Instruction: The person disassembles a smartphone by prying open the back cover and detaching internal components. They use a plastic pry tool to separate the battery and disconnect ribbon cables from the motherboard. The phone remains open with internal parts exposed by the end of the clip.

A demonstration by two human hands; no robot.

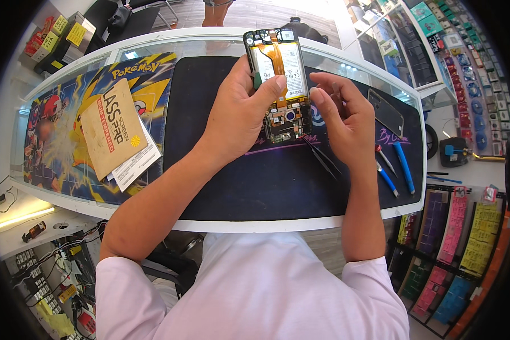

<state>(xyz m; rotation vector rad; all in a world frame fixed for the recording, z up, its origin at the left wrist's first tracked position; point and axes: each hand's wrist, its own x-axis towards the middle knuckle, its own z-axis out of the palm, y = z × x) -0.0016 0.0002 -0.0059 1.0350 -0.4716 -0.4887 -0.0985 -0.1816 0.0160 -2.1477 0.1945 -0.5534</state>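
My left hand (235,107) is closed round the left side of an opened smartphone (292,62), its thumb across the inside. The phone is held upright above the dark mat. Its back cover is off, so the battery, an orange flex cable (279,59) and the circuit board at the lower end show. My right hand (348,116) hovers beside the phone's right edge, fingers curled with a gap between thumb and forefinger; I see nothing in it. Black tweezers (321,158) lie on the mat below the phone.
Right of my hand lie a red-handled screwdriver (386,160), two blue tools (404,168) and a clear phone case (386,113). A brown cardboard sleeve (107,136) with white papers rests on a colourful cartoon mat (51,153) at left. A white counter edge (266,225) borders the dark mat (226,195).
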